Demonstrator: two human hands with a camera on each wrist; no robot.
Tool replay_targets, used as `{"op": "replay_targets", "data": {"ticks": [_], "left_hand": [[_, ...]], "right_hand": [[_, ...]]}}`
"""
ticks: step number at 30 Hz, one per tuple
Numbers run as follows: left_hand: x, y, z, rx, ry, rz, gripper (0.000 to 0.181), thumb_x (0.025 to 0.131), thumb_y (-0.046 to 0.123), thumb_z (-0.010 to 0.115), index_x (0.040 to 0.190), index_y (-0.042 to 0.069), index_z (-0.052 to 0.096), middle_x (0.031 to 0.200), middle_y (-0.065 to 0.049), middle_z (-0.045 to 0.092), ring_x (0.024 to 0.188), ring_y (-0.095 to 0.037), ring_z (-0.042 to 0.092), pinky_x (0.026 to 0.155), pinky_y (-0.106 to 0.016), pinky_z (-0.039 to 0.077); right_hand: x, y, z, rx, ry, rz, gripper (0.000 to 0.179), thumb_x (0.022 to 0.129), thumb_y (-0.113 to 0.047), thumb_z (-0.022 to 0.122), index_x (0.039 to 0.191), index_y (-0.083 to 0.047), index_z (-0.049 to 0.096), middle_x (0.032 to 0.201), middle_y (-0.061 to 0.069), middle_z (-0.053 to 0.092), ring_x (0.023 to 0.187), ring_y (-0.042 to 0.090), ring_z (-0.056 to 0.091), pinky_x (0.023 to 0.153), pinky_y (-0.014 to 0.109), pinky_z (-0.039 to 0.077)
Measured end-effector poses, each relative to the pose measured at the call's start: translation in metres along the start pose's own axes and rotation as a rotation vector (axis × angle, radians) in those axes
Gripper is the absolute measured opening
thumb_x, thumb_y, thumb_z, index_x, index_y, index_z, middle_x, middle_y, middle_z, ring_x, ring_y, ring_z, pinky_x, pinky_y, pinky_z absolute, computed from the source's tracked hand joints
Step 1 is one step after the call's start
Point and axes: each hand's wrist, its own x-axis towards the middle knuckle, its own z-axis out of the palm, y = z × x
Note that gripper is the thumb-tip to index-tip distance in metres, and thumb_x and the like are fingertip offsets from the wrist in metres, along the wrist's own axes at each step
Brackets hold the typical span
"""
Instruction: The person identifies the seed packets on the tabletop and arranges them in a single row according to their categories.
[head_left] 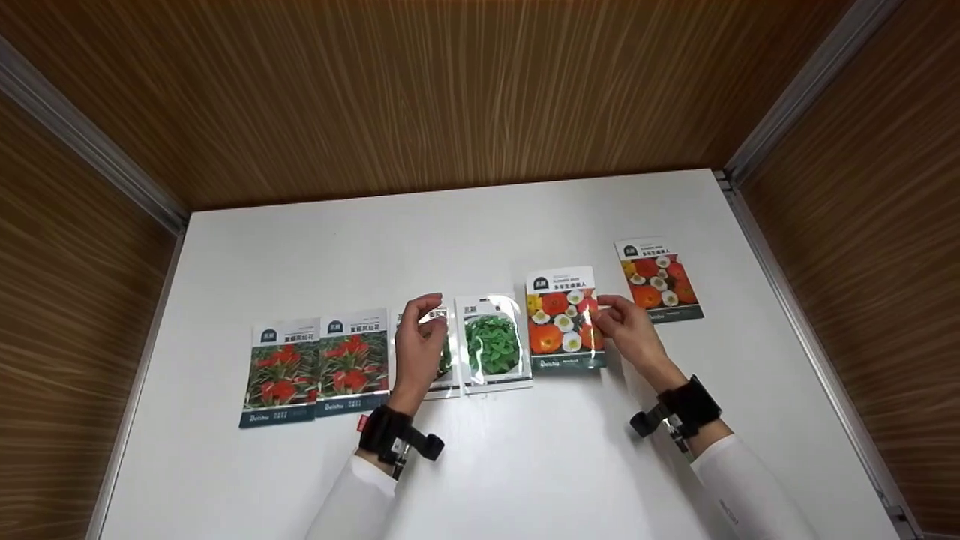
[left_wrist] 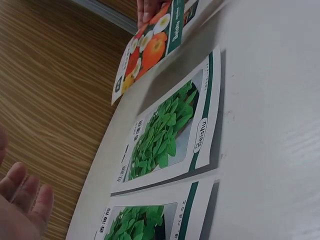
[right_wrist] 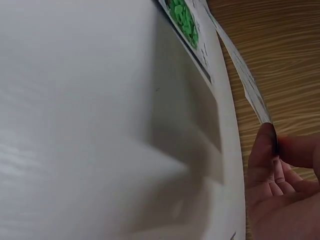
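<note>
Between thumb and fingers, my right hand (head_left: 630, 334) pinches the right edge of a seed packet (head_left: 562, 322) with orange, red and white flowers. In the right wrist view that packet appears edge-on, lifted off the table with its shadow below. My left hand (head_left: 421, 349) holds nothing, its fingers (left_wrist: 25, 192) loosely bent above a green-leaf seed packet (left_wrist: 135, 222), which it partly covers in the head view. Another green-leaf packet (head_left: 493, 343) lies between that one and the lifted packet.
At the left of the row lie two packets with red flowers, the outer one (head_left: 279, 375) and the inner one (head_left: 352, 364). A second orange-flower packet (head_left: 660, 279) lies farther back at the right. Wood-grain panels (head_left: 450, 97) enclose the white table (head_left: 525, 465).
</note>
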Motion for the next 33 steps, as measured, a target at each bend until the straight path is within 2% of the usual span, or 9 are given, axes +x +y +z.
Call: {"op": "replay_targets", "data": {"ticks": [3,7,11,14,16,21,22,27,33], "left_hand": [[0.000,-0.002,-0.003,0.009,0.003,0.001,0.029,0.103,0.002,0.055,0.132,0.000,0.058,0.138,-0.018,0.058,0.119,-0.050,0.057,0.098,-0.049,0.049],[0.002,-0.002,-0.005,0.007,0.006,0.007,0.029,0.103,-0.001,0.056,0.132,-0.001,0.058,0.139,-0.019,0.057,0.121,-0.048,0.055,0.098,-0.051,0.048],[0.002,-0.001,-0.007,0.002,0.008,-0.002,0.030,0.103,-0.002,0.055,0.133,0.001,0.057,0.142,-0.017,0.057,0.122,-0.045,0.055,0.095,-0.043,0.050],[0.002,0.000,-0.008,0.011,0.003,-0.027,0.031,0.103,-0.002,0.053,0.134,0.001,0.057,0.144,-0.017,0.056,0.120,-0.042,0.058,0.091,-0.033,0.051],[-0.001,0.009,-0.008,0.014,0.001,-0.033,0.029,0.103,-0.003,0.052,0.132,0.000,0.057,0.144,-0.018,0.056,0.121,-0.040,0.058,0.091,-0.031,0.051],[-0.009,0.032,-0.006,0.002,0.014,-0.041,0.026,0.102,-0.002,0.053,0.128,-0.003,0.057,0.142,-0.018,0.057,0.126,-0.033,0.057,0.097,-0.031,0.050],[-0.009,0.032,-0.006,-0.002,0.015,-0.045,0.026,0.103,-0.002,0.054,0.128,-0.004,0.057,0.143,-0.018,0.057,0.127,-0.034,0.056,0.098,-0.032,0.049],[-0.011,0.032,-0.006,-0.010,0.013,-0.057,0.026,0.103,-0.002,0.053,0.129,-0.003,0.057,0.144,-0.020,0.056,0.124,-0.037,0.058,0.097,-0.031,0.049],[-0.011,0.030,-0.008,-0.021,0.015,-0.067,0.028,0.103,-0.001,0.053,0.131,-0.003,0.056,0.145,-0.021,0.055,0.119,-0.036,0.061,0.094,-0.028,0.050]], "right_hand": [[-0.001,0.004,-0.001,-0.031,-0.026,0.003,0.040,0.107,-0.009,0.056,0.141,0.011,0.051,0.112,0.025,0.070,0.097,0.021,0.069,0.085,0.030,0.059],[0.002,0.008,0.000,-0.044,-0.026,-0.005,0.038,0.105,-0.005,0.057,0.139,0.012,0.053,0.105,0.024,0.069,0.085,0.020,0.066,0.069,0.023,0.054],[0.005,0.011,0.004,-0.084,-0.015,0.002,0.036,0.105,-0.006,0.058,0.136,0.012,0.055,0.096,0.020,0.068,0.071,0.016,0.059,0.056,0.022,0.046],[0.006,0.011,0.008,-0.194,0.032,-0.017,0.033,0.103,-0.008,0.061,0.130,0.011,0.061,0.095,0.017,0.069,0.072,0.014,0.058,0.059,0.022,0.046],[0.006,0.010,0.012,-0.290,0.082,-0.043,0.030,0.100,-0.008,0.065,0.123,0.010,0.066,0.093,0.016,0.071,0.075,0.017,0.061,0.063,0.025,0.048],[0.004,0.010,0.017,-0.511,0.183,-0.148,0.021,0.092,-0.009,0.072,0.107,0.006,0.074,0.085,0.014,0.075,0.076,0.027,0.069,0.069,0.039,0.052],[0.004,0.011,0.017,-0.544,0.194,-0.173,0.020,0.092,-0.009,0.073,0.105,0.006,0.075,0.084,0.014,0.075,0.074,0.028,0.069,0.069,0.042,0.053],[0.002,0.013,0.016,-0.626,0.212,-0.246,0.016,0.093,-0.012,0.076,0.096,0.004,0.074,0.081,0.014,0.074,0.069,0.028,0.068,0.064,0.045,0.053],[0.002,0.014,0.019,-0.663,0.206,-0.239,0.011,0.091,-0.010,0.075,0.091,0.000,0.070,0.078,0.010,0.071,0.067,0.024,0.063,0.060,0.040,0.048]]}}
